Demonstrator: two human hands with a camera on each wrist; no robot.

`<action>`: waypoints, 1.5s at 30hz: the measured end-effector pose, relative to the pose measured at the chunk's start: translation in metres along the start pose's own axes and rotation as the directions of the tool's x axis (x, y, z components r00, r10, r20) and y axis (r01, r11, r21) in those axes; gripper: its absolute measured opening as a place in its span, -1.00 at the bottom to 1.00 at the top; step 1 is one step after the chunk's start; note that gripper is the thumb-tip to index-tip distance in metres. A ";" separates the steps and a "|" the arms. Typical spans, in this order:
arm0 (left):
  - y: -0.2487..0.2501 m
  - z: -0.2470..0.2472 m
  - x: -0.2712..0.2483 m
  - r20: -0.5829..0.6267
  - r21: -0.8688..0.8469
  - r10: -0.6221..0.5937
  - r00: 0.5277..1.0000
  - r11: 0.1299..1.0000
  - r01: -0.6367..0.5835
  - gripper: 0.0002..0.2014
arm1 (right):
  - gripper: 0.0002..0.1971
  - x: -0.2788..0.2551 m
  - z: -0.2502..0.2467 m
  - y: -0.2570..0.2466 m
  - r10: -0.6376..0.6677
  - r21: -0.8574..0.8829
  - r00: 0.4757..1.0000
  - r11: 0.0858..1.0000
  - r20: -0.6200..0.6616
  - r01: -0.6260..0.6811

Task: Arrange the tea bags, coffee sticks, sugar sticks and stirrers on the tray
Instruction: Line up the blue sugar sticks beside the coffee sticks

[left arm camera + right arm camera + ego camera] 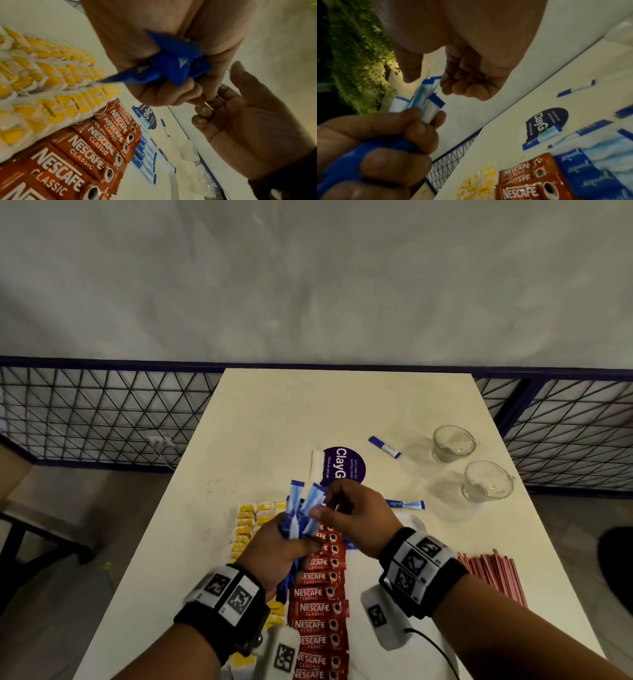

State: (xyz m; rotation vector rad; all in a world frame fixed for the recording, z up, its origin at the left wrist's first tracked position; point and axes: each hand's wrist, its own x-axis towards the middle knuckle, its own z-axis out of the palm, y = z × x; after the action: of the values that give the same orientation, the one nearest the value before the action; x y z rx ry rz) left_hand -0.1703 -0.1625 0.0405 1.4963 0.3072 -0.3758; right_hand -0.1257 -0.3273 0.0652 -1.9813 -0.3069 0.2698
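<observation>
My left hand [284, 546] grips a bundle of blue sugar sticks [301, 508] upright above the rows; its fist is wrapped round their dark-blue ends [175, 65]. My right hand [346, 508] is at the bundle's top, with the thumb and curled forefinger against the stick tips [426, 100]. Below lie rows of yellow-tagged tea bags [246, 529], red Nescafe coffee sticks [318, 607] and laid-out sugar sticks [145, 155]. Red stirrers [493, 577] lie to the right of my right wrist. I cannot make out the tray under the rows.
Two loose sugar sticks [384, 446] [406, 504] lie on the white table [308, 412]. A round purple sticker [346, 465] and a white packet [317, 463] are beyond my hands. Two glass cups [454, 443] [488, 481] stand far right. A wire fence [102, 412] runs behind.
</observation>
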 end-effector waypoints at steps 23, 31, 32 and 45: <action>-0.002 -0.009 -0.005 -0.221 -0.195 -0.024 0.975 0.981 -0.020 -0.89 | -0.90 -0.043 -0.027 0.101 0.626 0.410 0.757 0.750 -0.185 -0.520; -0.006 -0.013 -0.008 -0.232 -0.182 -0.031 0.972 0.983 -0.013 -0.89 | -0.96 -0.046 -0.016 0.135 0.682 0.059 0.714 0.728 -0.160 -0.682; -0.006 -0.014 -0.008 -0.237 -0.179 -0.030 0.971 0.984 -0.013 -0.88 | -0.95 -0.044 -0.016 0.131 0.673 -0.016 0.721 0.729 -0.165 -0.684; -0.011 -0.024 -0.010 -0.254 -0.187 -0.038 0.966 0.982 -0.011 -0.89 | -0.79 -0.033 -0.016 0.117 0.628 -0.311 0.726 0.656 -0.279 -0.688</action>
State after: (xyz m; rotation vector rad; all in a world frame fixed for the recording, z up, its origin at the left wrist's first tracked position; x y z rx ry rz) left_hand -0.1834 -0.1382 0.0331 1.3582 0.5444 -0.1574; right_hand -0.1406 -0.3988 -0.0331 -2.4485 0.5377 0.5572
